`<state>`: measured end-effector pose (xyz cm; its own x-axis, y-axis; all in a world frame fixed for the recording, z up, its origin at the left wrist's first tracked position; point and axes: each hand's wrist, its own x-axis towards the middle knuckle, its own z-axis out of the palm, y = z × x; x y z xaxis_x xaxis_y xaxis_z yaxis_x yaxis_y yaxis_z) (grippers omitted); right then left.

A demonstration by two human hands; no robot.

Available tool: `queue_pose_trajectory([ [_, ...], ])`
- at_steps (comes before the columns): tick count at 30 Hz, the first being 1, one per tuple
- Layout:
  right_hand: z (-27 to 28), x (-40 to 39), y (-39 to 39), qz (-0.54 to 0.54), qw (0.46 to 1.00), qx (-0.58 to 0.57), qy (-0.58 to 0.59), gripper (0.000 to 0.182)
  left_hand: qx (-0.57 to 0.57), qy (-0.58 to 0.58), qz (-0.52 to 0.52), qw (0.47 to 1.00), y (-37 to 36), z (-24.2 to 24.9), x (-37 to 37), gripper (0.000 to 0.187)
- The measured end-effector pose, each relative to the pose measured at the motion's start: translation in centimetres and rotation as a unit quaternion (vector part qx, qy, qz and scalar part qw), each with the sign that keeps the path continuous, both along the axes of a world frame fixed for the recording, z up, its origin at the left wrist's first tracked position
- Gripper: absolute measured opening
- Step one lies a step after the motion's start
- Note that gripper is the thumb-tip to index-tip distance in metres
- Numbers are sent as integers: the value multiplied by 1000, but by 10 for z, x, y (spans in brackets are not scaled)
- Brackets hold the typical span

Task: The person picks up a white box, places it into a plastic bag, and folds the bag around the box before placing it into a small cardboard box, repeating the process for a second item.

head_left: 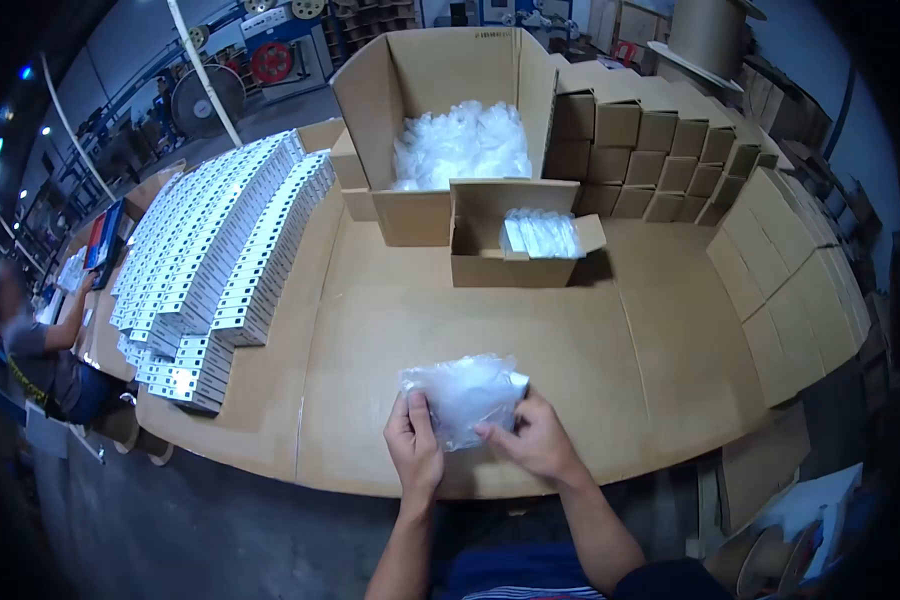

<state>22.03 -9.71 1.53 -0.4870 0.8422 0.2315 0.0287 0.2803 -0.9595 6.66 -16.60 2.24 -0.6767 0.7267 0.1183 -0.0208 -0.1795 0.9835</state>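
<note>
A clear plastic bag with something whitish inside is held up over the front of the table. My left hand grips its left side, thumb on top. At the lower right side, my right hand pinches the bag between thumb and fingers. The contents are blurred by the plastic. Beyond my hands stands a small open cardboard box with several packed clear bags at its right side. Behind it, a large open carton holds a heap of clear plastic bags.
Stacked white boxes cover the left of the cardboard-topped table. Brown cartons are stacked at the back right, with more cartons along the right edge. At far left a person sits at another table.
</note>
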Motion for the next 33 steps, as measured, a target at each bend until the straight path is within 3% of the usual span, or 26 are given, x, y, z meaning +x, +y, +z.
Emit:
queue_pose_trajectory([
  [4, -8, 6, -7, 40, 999, -36, 7, 25, -15, 91, 89, 992, 5, -2, 1, 36],
  [6, -10, 13, 0, 51, 997, -47, -23, 24, 30, 107, 112, 987, 9, -12, 3, 33],
  [11, -10, -1, 2, -21, 996, -62, 63, 23, 35, 126, 77, 988, 6, -18, 2, 30],
  [14, -16, -8, 1, -75, 995, -34, 64, 22, -59, 86, 42, 994, -5, -17, -3, 32],
  [15, -14, -10, -3, -106, 993, -7, 43, 22, 16, 109, 114, 987, 3, -7, 3, 29],
  [18, -8, -10, -8, -152, 988, 5, -3, 23, 17, 418, 171, 892, -4, -1, -8, 38],
  [22, 10, -7, -11, -164, 983, 57, -55, 22, 10, 541, 5, 841, 1, 32, -7, 35],
  [28, 9, -5, -7, -157, 973, 158, -56, 23, 35, 525, -11, 851, 18, 29, 0, 28],
  [32, 8, -6, -11, -158, 983, 73, -58, 20, 56, 447, 2, 893, 18, 13, 0, 28],
  [33, 9, -6, -11, -155, 984, 66, -62, 20, 74, 495, -7, 866, 20, 14, -6, 35],
])
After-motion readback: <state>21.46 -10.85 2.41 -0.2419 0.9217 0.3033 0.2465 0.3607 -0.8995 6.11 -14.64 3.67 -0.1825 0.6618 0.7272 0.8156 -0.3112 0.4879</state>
